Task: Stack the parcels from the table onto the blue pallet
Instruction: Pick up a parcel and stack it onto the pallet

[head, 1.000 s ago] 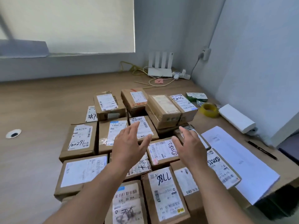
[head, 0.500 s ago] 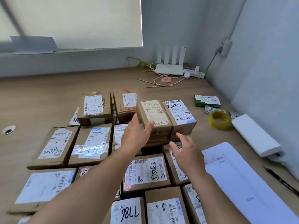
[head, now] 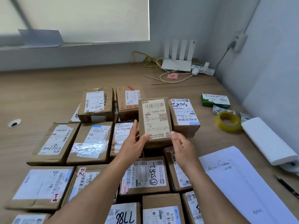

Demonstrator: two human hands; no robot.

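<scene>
Wooden table [head: 40, 94], cardboard parcels [head: 92, 143], paper sheet [head: 239, 183], tape roll [head: 228, 122]

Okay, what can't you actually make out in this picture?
- Blue pallet: nowhere in the head view, out of frame.
- Parcel held by the left hand and right hand: its underside and what it rests on are hidden.
- Small label print: too small and blurred to read.
- Nearest parcels: cut off by the bottom edge.

We see pale grey-blue painted walls [head: 267, 65] meeting in a corner behind a light wood-grain tabletop [head: 40, 94]. A white roller blind [head: 84, 18] covers the window, glowing with soft daylight above a grey sill [head: 64, 50].
</scene>
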